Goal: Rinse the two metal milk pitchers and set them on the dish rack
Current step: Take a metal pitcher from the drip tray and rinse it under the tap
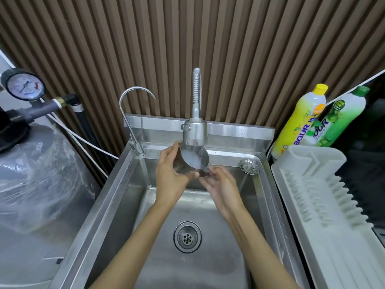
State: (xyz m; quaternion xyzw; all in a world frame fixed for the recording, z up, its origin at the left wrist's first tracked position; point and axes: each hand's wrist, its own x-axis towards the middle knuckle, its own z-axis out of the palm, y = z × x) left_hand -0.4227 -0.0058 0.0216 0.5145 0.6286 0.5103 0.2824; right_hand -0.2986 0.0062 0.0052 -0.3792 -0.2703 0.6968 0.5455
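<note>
One metal milk pitcher [192, 160] is held tilted under the spray head of the flexible tap [195, 131], its mouth turned towards me, whitish water inside. My left hand [171, 178] wraps round the pitcher's left side and bottom. My right hand [220, 185] is just below and to the right of it, fingertips touching the pitcher's lower edge near a dark part, perhaps the handle. A second pitcher is not visible. The white plastic dish rack [325, 197] stands to the right of the sink and holds nothing.
The steel sink [116, 197] has a drain [188, 237] in its floor and a loose strainer [249, 166] on its back right ledge. A thin gooseneck tap [129, 113] rises at the back left. Two detergent bottles [302, 119] lean behind the rack. A wrapped tank [35, 174] stands left.
</note>
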